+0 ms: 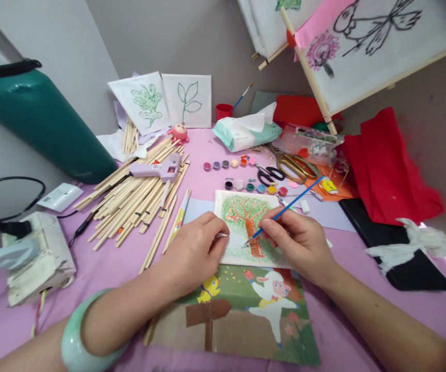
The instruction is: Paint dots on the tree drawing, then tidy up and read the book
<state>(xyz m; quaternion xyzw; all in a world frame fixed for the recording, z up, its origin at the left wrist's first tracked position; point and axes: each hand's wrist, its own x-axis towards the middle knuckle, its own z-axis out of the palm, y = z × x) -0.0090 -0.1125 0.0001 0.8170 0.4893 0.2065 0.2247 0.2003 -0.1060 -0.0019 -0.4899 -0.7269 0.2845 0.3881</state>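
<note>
Grey walls point(203, 31) rise behind a worktop point(197, 155) covered in purple cloth. At centre, a small canvas point(238, 212) bearing a green-and-orange tree meets an illustrated board point(238, 336) along its lower edge; its upper edge lies just below the lower row of paint pots point(250, 186). Wooden sticks point(138, 201) crowd the left of centre, with a band of cloth between them and the pots. A flat black object point(373, 232) bounds the right side.

Right hand point(304, 243): grip closed, thumb against fingers, on a blue paintbrush point(295, 200) above the canvas. Its long axis runs diagonally, handle end to the upper right, bristles to the lower left beside the painted trunk; contact cannot be told. Left hand point(202, 248): fingers curled at the canvas's left edge; whether this grip holds anything cannot be told.
</note>
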